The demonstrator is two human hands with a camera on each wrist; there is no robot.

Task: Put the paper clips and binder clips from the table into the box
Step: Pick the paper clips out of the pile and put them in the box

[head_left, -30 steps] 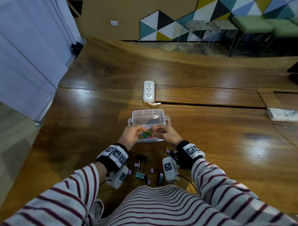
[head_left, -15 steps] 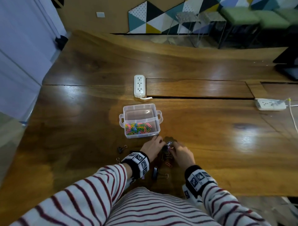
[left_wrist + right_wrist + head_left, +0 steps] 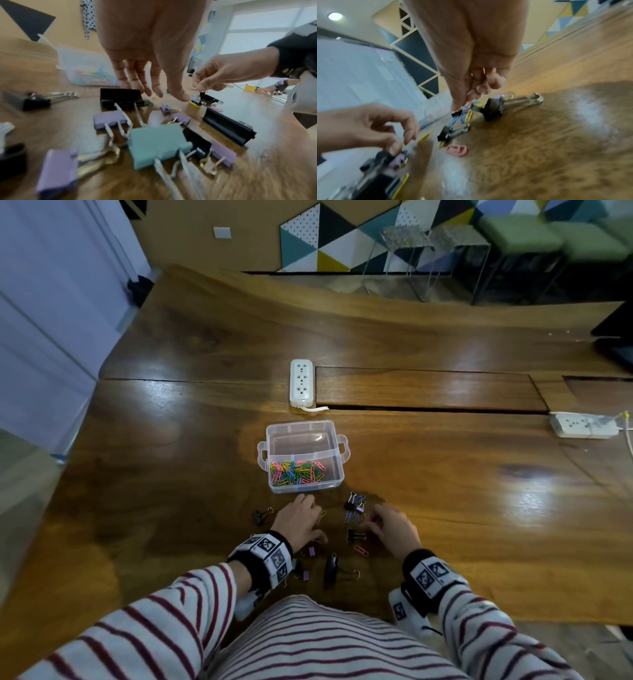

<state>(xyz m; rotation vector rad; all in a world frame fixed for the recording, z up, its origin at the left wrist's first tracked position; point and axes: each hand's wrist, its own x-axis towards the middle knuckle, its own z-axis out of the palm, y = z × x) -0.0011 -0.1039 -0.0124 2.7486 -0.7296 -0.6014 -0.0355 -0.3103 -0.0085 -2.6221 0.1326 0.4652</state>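
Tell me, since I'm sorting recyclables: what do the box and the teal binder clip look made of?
Box: clear glossy plastic, probably; the paper clips show through its walls. Teal binder clip: seemingly matte painted metal body with shiny bare-metal wire handles.

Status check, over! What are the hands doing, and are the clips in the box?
Left hand open, fingers down among binder clips. Right hand pinching small clips. Box holds paper clips only. Nothing blocking.
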